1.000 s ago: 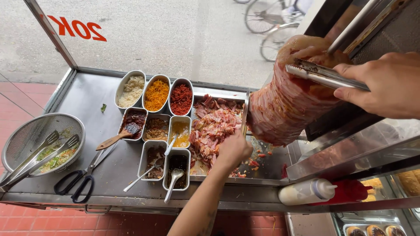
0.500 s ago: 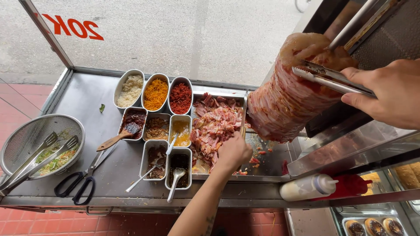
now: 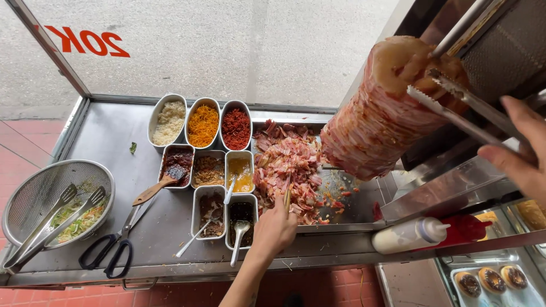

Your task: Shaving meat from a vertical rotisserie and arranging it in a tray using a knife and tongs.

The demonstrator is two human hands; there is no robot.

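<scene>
At the steel counter (image 3: 114, 142) of a street stall, seen from the head camera: left hand (image 3: 274, 230) low at the front edge of the meat tray (image 3: 347, 219), fingers curled shut around a thin wooden-handled utensil (image 3: 288, 199) that pokes up into the heap of shaved meat (image 3: 287, 165). Right hand (image 3: 520, 150) at the far right, only partly in frame, fingers closed on the handles of long metal tongs (image 3: 455, 108); the tong tips are pressed against the upper part of the vertical meat spit (image 3: 381, 119), which hangs tilted above the tray. Left of the tray, a block of small metal tins: shredded white, orange and red fillings (image 3: 203, 124) in the back row, darker sauces and spoons in front. A wooden spatula (image 3: 156, 190) rests in one tin. Black-handled scissors (image 3: 111, 253) lie on the counter beside a mesh strainer bowl (image 3: 34, 193) holding greens and a second pair of tongs. A white squeeze bottle (image 3: 406, 235) lies on its side just right of the tray.
</scene>
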